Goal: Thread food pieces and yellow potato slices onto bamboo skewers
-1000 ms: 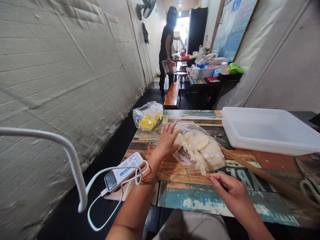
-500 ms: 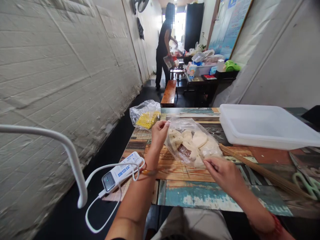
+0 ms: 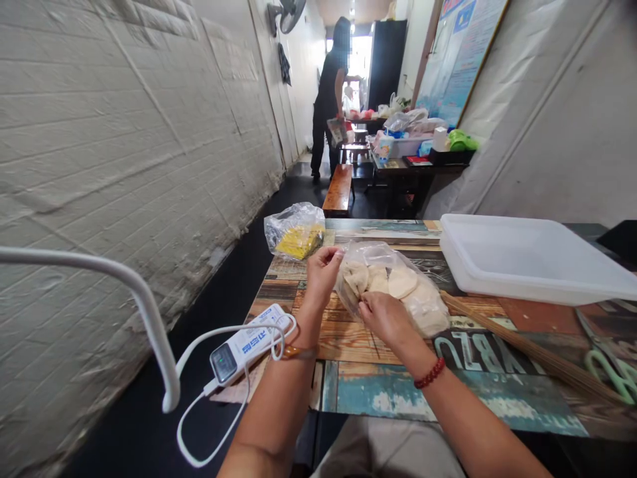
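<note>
A clear plastic bag (image 3: 428,302) lies on the patterned wooden table (image 3: 398,385), holding several pale, flat, round pieces (image 3: 402,282) that look like dough or tofu skins. My left hand (image 3: 322,269) pinches the bag's upper left edge between thumb and fingers. At the bag's lower left side, my right hand (image 3: 385,315) has its fingers closed, on the plastic or its mouth; the fingertips are partly hidden. Beyond my left hand is another clear bag (image 3: 296,222) with a yellow packet (image 3: 300,241) in it.
A white plastic tub (image 3: 537,259) stands at the back right. Thin wooden sticks (image 3: 517,338) and green-handled scissors (image 3: 610,365) lie right. A white power bank (image 3: 253,342) with a looped cable sits left. Farther off are a bench (image 3: 338,189), a cluttered table and a person (image 3: 328,99).
My right hand has moved left from the bag's lower right corner to its lower left side. My left hand keeps its pinch. The person in the back has shifted posture.
</note>
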The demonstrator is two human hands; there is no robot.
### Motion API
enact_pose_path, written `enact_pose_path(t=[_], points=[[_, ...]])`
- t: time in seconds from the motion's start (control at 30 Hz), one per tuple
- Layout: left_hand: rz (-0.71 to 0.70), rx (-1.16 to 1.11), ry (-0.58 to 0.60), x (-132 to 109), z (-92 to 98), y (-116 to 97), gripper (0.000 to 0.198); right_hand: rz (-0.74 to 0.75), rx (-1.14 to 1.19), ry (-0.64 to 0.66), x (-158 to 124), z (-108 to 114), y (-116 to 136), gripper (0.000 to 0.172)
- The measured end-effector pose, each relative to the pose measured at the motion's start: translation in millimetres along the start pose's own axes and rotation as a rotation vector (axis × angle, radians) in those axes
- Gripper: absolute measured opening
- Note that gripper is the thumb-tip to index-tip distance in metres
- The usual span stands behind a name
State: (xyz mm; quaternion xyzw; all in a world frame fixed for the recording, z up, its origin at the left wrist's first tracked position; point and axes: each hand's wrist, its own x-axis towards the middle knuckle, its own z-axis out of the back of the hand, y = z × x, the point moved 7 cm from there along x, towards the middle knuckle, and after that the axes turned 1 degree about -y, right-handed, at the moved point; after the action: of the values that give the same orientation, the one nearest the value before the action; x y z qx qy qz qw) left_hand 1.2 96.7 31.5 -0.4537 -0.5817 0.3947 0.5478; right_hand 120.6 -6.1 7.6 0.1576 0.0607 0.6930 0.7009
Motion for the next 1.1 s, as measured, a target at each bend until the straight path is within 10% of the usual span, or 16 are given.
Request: enact_pose_path(t=[0.57,0.87,1.1], points=[[-0.053,0.080,0.110,-6,-13.8,-1,0.019,0.092,0.230,-0.082,-16,-9,16,0.020],[-0.523,0.399,0.147,-43,-38.2,-63,0.032,-0.109,0.271,-0.382,-86,59,-128,0.028],[-0.590,0.312,0.365,-83,-79.0,-64,0.020,-0.214,-0.185,-0.354,-100,56,-208,0.031]])
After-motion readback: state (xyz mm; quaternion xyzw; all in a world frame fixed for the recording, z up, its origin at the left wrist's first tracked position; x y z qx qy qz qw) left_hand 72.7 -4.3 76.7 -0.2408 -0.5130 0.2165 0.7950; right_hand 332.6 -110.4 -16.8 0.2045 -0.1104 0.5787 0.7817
